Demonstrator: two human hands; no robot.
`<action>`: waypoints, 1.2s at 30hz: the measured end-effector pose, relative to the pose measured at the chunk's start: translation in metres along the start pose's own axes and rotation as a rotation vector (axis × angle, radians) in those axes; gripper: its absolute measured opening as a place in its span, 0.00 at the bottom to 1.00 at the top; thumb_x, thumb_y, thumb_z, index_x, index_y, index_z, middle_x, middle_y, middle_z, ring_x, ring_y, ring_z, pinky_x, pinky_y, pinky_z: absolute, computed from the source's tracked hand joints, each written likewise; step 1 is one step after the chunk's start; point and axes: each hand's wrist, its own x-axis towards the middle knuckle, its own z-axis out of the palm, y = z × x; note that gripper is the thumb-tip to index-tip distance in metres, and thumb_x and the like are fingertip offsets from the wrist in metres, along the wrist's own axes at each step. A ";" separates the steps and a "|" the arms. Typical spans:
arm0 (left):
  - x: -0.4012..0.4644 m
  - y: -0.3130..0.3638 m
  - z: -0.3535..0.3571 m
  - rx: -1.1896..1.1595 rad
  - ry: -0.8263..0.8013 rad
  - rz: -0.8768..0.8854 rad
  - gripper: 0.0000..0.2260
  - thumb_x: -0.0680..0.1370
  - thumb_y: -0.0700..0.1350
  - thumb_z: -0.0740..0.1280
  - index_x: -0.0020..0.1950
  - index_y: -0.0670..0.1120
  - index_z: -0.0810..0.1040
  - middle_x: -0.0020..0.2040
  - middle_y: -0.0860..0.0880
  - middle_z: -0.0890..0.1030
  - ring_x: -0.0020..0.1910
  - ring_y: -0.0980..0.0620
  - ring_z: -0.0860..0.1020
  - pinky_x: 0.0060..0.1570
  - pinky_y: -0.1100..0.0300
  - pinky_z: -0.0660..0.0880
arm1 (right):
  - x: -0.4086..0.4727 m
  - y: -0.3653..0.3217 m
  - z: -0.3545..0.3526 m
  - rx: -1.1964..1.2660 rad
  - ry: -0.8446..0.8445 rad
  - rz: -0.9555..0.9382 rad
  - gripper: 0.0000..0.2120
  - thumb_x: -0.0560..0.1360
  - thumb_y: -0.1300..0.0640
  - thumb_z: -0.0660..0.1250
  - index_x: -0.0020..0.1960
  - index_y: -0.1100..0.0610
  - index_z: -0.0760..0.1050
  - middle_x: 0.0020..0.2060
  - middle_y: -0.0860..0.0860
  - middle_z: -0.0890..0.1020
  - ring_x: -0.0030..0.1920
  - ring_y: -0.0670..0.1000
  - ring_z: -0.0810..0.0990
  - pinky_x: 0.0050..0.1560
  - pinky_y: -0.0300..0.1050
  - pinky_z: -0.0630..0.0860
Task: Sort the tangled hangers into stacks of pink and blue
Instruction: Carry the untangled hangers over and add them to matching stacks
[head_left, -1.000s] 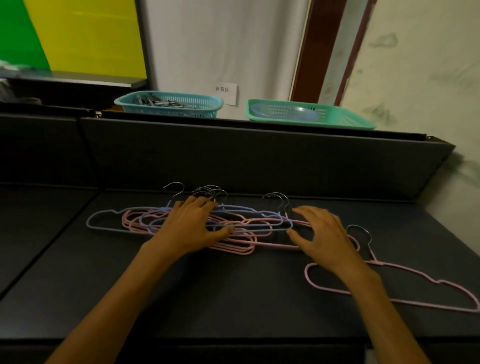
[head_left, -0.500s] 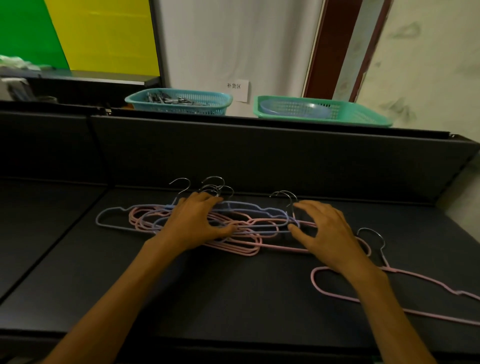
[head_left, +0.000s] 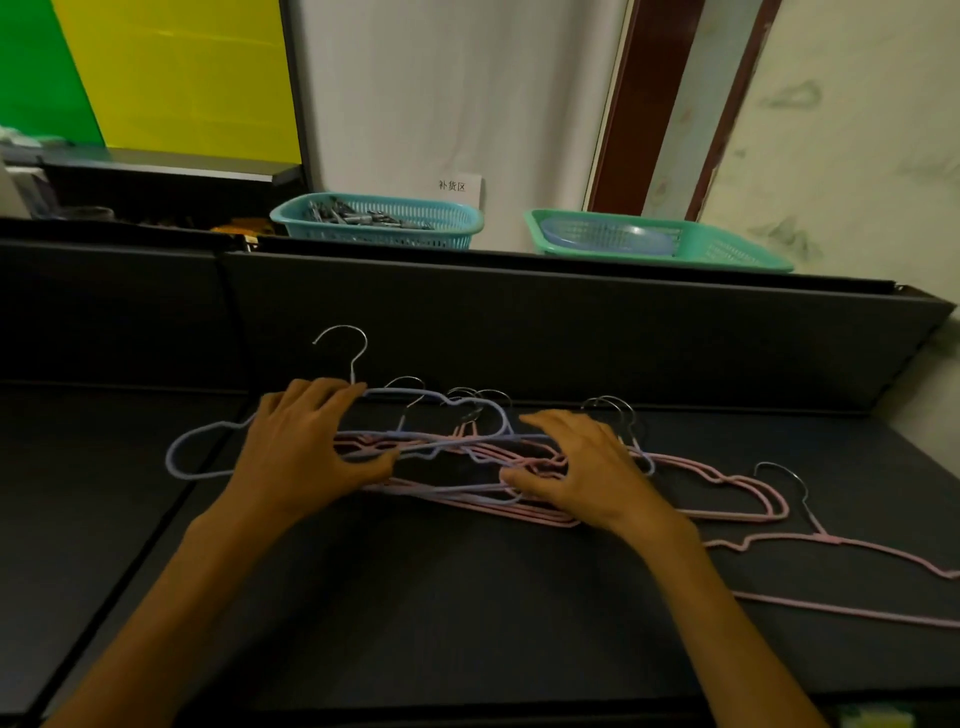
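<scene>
We see the left hand gripping a blue hanger at the tangle's left end on the dark table, the right hand curled onto the tangle's pink wires, one pink hanger lying apart at right.

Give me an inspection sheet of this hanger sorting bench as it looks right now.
Surface: dark bench top, raised back panel.
Job's things: tangled pile of pink and blue hangers; one blue hanger sticking out left; single pink hanger apart at right.
Clutter: nothing seen.
Hands: left hand grips the blue hanger; right hand fingers curled into the pile.
Cables: nothing seen.
Surroundings: teal basket, green tray, paper sign.
</scene>
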 end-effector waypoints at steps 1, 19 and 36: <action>-0.001 -0.006 -0.002 -0.024 0.005 -0.005 0.39 0.67 0.61 0.73 0.72 0.46 0.66 0.69 0.42 0.70 0.67 0.42 0.66 0.66 0.44 0.61 | 0.003 -0.005 0.002 0.007 -0.032 0.024 0.38 0.69 0.31 0.63 0.73 0.45 0.57 0.72 0.47 0.62 0.71 0.49 0.59 0.69 0.48 0.58; -0.014 -0.029 -0.011 -0.078 0.002 -0.037 0.39 0.66 0.63 0.72 0.72 0.47 0.66 0.68 0.43 0.70 0.67 0.44 0.66 0.66 0.45 0.61 | 0.017 -0.008 0.015 -0.023 -0.055 0.026 0.42 0.62 0.28 0.67 0.71 0.45 0.63 0.66 0.47 0.66 0.65 0.48 0.64 0.66 0.47 0.65; -0.108 -0.082 -0.059 0.017 0.189 -0.191 0.39 0.65 0.70 0.60 0.67 0.45 0.72 0.62 0.44 0.76 0.60 0.45 0.72 0.57 0.49 0.68 | 0.006 -0.064 0.022 -0.003 0.216 -0.209 0.45 0.58 0.26 0.62 0.69 0.48 0.66 0.65 0.50 0.69 0.64 0.48 0.66 0.61 0.41 0.61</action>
